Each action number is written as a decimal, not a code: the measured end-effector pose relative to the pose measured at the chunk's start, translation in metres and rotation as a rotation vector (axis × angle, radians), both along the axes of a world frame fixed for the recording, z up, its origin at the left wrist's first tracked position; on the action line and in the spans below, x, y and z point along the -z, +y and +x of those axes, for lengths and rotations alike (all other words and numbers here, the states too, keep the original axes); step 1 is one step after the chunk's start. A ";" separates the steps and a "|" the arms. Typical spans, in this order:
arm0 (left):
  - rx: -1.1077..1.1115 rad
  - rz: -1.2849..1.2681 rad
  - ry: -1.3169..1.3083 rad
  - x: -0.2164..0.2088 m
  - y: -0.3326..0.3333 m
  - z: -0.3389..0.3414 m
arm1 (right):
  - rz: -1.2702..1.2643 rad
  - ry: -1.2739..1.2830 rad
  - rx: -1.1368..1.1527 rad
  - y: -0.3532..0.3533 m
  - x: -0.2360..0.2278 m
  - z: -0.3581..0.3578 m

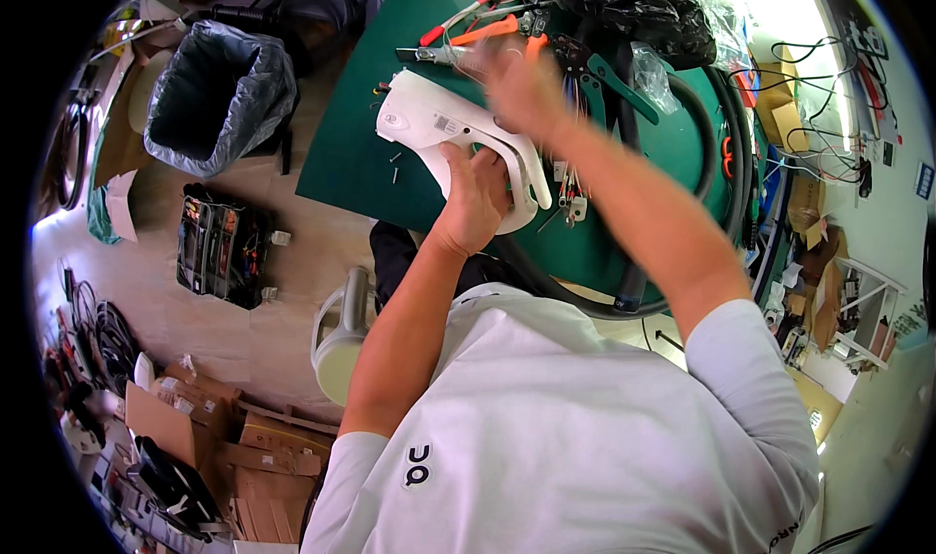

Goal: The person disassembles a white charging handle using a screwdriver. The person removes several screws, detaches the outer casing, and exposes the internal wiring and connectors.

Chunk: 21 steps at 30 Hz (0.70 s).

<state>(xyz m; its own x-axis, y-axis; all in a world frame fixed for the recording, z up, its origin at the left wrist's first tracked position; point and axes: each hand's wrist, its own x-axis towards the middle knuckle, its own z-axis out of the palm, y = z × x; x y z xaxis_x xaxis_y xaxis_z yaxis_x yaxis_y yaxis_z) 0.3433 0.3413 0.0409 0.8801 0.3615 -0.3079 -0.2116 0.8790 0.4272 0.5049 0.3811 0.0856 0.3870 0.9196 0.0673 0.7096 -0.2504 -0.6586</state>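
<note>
My left hand is closed around the grip of a white gun-shaped plastic housing with a looped handle. The housing is tilted over the green table, its broad end toward the far left. Motion smears my right hand, which is above the far end of the housing; its fingers cannot be made out. Closest to that hand are an orange-handled tool and a grey utility knife. Two small screws lie left of the housing. Behind my right wrist is a green-handled tool.
A thick black cable curves along the table's right side. A black plastic bag lies at the far edge. Left of the table stand a lined bin and a crate of parts. Cardboard boxes sit at lower left.
</note>
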 end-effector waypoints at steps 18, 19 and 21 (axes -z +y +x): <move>0.023 0.007 -0.020 0.014 0.001 0.005 | 0.038 0.030 -0.016 -0.011 0.018 -0.021; 0.032 0.022 -0.017 0.009 0.003 0.004 | 0.106 0.235 0.094 -0.012 0.018 -0.022; 0.033 0.019 -0.008 0.008 0.001 0.002 | 0.105 0.190 0.020 -0.008 0.018 -0.020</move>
